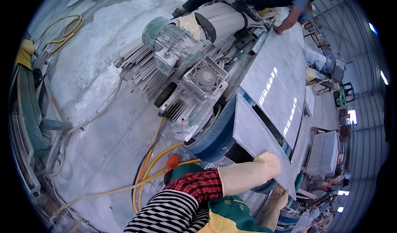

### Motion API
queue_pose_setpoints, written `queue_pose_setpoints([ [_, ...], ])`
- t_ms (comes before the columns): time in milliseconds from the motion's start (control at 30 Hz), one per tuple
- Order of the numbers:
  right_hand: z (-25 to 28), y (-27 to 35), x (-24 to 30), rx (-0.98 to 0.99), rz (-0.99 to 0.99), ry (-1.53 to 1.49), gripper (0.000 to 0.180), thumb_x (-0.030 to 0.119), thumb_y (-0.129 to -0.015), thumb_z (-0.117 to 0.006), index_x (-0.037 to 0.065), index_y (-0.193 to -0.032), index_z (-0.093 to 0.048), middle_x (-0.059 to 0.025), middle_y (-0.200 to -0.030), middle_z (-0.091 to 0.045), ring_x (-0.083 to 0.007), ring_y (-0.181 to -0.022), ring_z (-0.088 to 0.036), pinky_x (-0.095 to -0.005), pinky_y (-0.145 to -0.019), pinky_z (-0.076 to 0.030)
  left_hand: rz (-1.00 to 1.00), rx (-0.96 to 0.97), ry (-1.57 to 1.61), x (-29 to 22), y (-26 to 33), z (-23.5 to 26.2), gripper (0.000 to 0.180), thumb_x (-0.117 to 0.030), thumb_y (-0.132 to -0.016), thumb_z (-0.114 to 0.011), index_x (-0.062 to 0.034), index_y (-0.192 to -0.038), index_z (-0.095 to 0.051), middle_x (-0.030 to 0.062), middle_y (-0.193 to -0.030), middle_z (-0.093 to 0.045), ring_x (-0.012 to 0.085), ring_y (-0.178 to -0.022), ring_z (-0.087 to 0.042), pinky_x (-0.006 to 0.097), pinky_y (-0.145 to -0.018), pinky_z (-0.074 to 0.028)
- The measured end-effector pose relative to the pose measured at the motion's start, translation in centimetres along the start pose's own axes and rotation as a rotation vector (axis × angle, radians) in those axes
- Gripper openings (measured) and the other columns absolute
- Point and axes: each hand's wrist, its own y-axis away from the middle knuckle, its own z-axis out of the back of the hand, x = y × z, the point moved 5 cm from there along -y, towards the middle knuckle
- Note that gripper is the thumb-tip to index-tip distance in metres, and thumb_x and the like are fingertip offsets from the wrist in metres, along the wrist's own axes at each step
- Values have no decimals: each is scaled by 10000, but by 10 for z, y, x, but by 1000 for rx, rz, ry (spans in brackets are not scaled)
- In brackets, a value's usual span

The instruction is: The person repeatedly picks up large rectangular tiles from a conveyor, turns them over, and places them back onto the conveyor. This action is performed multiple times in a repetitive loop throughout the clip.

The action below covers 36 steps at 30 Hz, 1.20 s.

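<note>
A pale, glossy stone slab [253, 129] lies tilted across the end of a blue-belted conveyor [215, 140]. My left hand [266, 165], in a long cream rubber glove, grips the slab near its close end; the fingertips are partly hidden. Close by, my right hand [281, 194], gloved alike, has its fingers closed on the slab's near edge. Beyond a dark gap, larger polished slabs [277, 80] lie flat along the same line. A grey, dust-coated motor and gearbox [198, 76] sit to the left of the belt.
At the far end a person [285, 9] leans over, one hand on the slabs. Flat strips [144, 69] are piled beside the motor. Yellow hoses [159, 167] run across the wet floor. A green metal frame [31, 113] stands left, and stacked panels [326, 154] stand right.
</note>
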Motion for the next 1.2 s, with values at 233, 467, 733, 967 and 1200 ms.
queue_pose_setpoints([
  [233, 1, 35, -40, 66, -148, -36, 492, 468, -1099, -566, 38, -1334, -607, -114, -1103, -749, -266, -906, -720, -342, -754, -552, 31, -187, -125, 8, 27, -40, 401, -147, -894, -690, -112, -1292, -715, 76, -1318, -680, 252, -1323, -579, 393, -1132, -431],
  [467, 23, 34, -149, 210, -482, -12, 445, 439, -1044, -683, 2, -1127, -674, -105, -874, -695, -247, -690, -624, -363, -671, -536, -198, -460, -248, 37, 70, -109, 480, -135, -938, -567, -104, -1416, -588, 61, -1460, -577, 281, -1346, -538, 431, -1196, -401],
  [733, 1, 51, -177, 132, -348, 3, 386, 327, -959, -827, 4, -1114, -682, -78, -871, -712, -195, -657, -658, -355, -654, -573, -254, -116, -89, 36, 57, -96, 512, -80, -873, -678, -105, -1376, -588, 129, -1420, -558, 358, -1280, -530, 469, -1093, -432],
  [967, 21, 37, -236, 192, -268, 365, 551, 385, -947, -839, -124, -1100, -690, -183, -1019, -756, -200, -819, -751, -341, -635, -601, -159, -339, -353, 102, -43, 32, 612, -352, -808, -811, -82, -1326, -628, 204, -1318, -633, 402, -1242, -582, 506, -1048, -454],
  [1200, -1, 62, -234, 400, -780, -235, 496, 311, -1090, -654, -102, -1360, -608, -173, -1279, -730, -239, -1110, -738, -389, -1004, -601, 502, 133, -365, 200, -96, 33, 694, -712, -895, -688, -38, -1022, -795, 209, -1022, -785, 375, -1051, -741, 453, -933, -569],
])
